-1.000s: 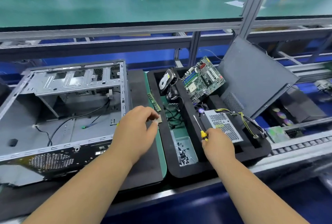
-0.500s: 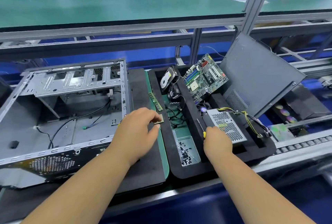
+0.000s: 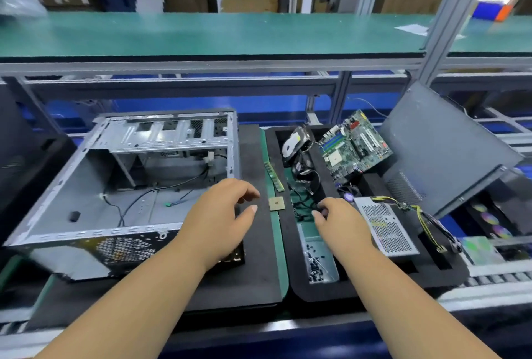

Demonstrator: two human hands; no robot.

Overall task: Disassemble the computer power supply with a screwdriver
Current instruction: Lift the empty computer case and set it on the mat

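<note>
From the head view, we are looking down at the power supply (image 3: 385, 226), a perforated metal box lying in the black foam tray (image 3: 290, 281) with its yellow and black cables (image 3: 423, 214) trailing off to its right. Our right hand (image 3: 342, 226) is hovering just beside its left edge, over the tangle of black wires, fingers curled; we cannot tell whether it is holding anything, and no screwdriver is showing. Our left hand (image 3: 221, 220) is hanging loosely open and empty near the small square chip (image 3: 277, 203), which is lying apart from it on the green mat. The stripped case (image 3: 121, 185) is sitting to the left. We judge the step as between parts: next we are needing the screwdriver in hand and the supply's screws located.
</note>
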